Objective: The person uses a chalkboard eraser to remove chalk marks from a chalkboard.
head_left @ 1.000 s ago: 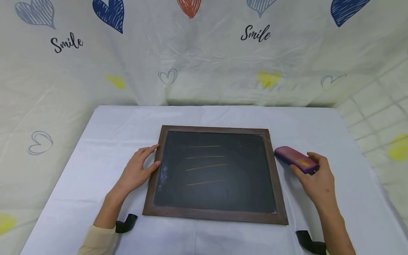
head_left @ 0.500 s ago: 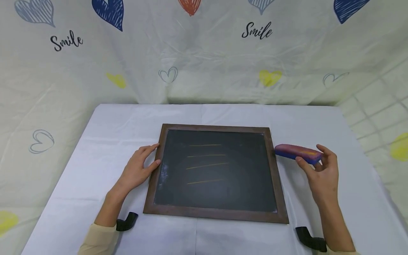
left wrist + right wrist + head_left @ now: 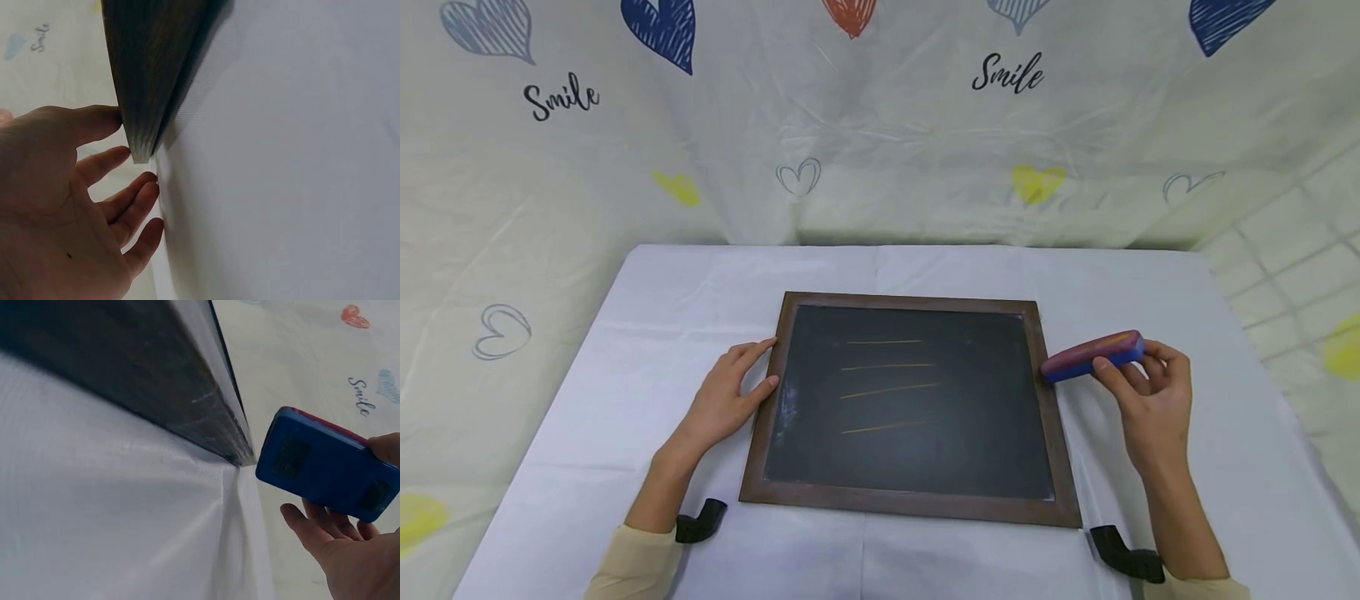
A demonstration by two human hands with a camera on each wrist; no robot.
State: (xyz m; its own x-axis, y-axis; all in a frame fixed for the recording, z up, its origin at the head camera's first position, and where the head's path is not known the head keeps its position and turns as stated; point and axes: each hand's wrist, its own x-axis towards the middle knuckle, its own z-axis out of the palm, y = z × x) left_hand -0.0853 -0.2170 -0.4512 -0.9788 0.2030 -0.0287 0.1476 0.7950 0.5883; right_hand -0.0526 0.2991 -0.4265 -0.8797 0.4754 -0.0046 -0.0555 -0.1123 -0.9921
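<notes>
A small chalkboard [image 3: 910, 400] with a brown wooden frame lies on the white-covered table, bearing several thin yellow chalk lines [image 3: 891, 367]. At its left side, my left hand [image 3: 718, 400] touches the frame with thumb and fingertips, fingers loosely extended. My right hand [image 3: 1157, 408] pinches a board eraser [image 3: 1093, 356] by its right end, thumb on the near side and fingers behind. The eraser is purple-red on top with a blue base; its left tip overlaps the frame's right edge in the head view. Two dark patches show on the blue underside [image 3: 328, 465] in the right wrist view.
A white cloth [image 3: 700, 283] covers the table. Black curved pieces [image 3: 702, 521] stick out at both wrists, beside beige sleeves. Behind the table hangs a pale curtain [image 3: 910, 108] printed with hearts and the word Smile.
The right hand has turned the eraser: its right end has swung up and its left tip has come to the frame's edge, with more blue side showing. My left hand has stayed in place.
</notes>
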